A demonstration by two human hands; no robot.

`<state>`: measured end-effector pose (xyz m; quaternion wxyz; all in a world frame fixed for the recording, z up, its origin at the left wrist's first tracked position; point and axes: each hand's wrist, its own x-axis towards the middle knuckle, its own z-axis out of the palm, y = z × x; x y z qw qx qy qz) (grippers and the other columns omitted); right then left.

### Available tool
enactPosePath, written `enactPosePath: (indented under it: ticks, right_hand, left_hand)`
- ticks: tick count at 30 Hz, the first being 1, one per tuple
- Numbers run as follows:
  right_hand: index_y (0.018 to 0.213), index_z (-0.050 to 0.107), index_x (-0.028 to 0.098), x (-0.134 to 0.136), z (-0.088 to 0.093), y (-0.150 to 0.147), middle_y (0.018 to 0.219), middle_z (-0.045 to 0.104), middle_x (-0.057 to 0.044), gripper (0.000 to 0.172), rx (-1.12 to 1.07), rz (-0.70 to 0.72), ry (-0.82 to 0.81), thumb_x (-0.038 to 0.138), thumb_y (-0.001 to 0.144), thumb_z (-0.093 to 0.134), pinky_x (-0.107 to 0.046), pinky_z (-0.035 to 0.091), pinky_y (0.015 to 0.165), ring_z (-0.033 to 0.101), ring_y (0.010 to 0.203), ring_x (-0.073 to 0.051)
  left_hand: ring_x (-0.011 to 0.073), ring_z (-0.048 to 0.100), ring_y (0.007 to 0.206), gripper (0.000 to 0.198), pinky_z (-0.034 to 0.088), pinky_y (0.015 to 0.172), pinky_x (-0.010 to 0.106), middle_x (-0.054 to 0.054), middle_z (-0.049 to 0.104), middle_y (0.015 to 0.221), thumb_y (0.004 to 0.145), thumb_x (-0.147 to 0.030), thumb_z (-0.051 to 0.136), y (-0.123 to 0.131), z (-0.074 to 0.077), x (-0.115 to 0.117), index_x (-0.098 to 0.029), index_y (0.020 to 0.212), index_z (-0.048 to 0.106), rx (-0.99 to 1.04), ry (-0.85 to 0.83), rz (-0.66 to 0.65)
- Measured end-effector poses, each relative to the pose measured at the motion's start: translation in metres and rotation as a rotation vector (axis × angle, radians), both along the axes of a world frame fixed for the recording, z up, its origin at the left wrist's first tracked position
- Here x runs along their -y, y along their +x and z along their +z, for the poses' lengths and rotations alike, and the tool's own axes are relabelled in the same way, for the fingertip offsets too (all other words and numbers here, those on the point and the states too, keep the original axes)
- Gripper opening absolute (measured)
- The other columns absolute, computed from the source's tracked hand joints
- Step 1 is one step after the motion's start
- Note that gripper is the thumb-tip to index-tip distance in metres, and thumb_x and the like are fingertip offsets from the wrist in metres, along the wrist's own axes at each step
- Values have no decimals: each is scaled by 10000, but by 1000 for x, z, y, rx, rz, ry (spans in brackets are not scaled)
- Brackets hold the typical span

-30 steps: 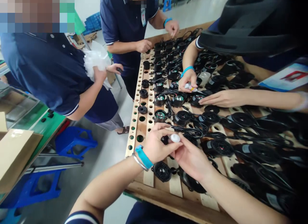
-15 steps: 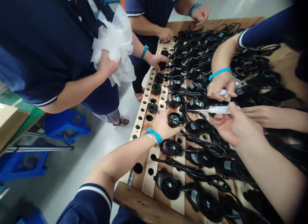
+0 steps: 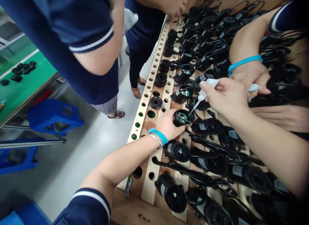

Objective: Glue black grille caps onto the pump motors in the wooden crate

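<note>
My left hand (image 3: 169,124) curls its thumb and fingers around a black cylindrical housing (image 3: 177,121), whose open top shows a green circuit board and thin wires. My right hand (image 3: 225,94) grips a white glue bottle (image 3: 204,89) with a long thin nozzle. The nozzle points down, its tip at the housing's right rim; whether it touches is hard to tell. Just left of my left hand lies a black round cap (image 3: 156,102) on the wooden rack (image 3: 143,141). Below it sits a closed housing with a swirled vent cover (image 3: 178,151).
A co-worker's hand (image 3: 253,75) with a blue wristband holds a small white bottle close to my right hand. Several black housings with coiled cables (image 3: 205,176) fill the rack. Other people stand along its left side. Blue stools (image 3: 53,113) and a green table (image 3: 36,76) are at left.
The bottle in my right hand has swung from level to nozzle-down and moved to the housing's rim. The nearest co-worker at left has turned, and their hand has left the caps.
</note>
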<state>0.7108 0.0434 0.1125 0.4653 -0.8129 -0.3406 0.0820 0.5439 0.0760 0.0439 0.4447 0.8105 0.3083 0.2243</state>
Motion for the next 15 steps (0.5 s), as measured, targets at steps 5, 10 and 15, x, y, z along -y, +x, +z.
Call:
enactPosePath:
  ticks: [5,10,15]
  right_hand:
    - [620,484,187,-10,-3,-6,524,487,41,318,219,145,-90,416,711,685,-257,324,497,430,489,-105]
    - [597,441,205,-13,12,-23,482,435,54,313,310,178,-190,379,696,682,-271,318,523,386,468,-104]
    - [576,388,213,-14,19,-31,496,424,51,358,364,222,-221,359,695,693,-274,313,533,384,478,-104]
  left_hand:
    - [279,543,1084,599,453,992,425,123,607,1149,658,-262,707,-1,1,2,-127,1209,514,-11,-1,-3]
    - [279,541,1090,606,448,997,419,134,604,1159,666,-253,700,-1,3,3,-117,1224,510,-18,0,-1]
    - [284,535,1103,620,440,1007,409,148,601,1179,674,-241,688,-1,1,3,-89,1245,503,-16,8,-10]
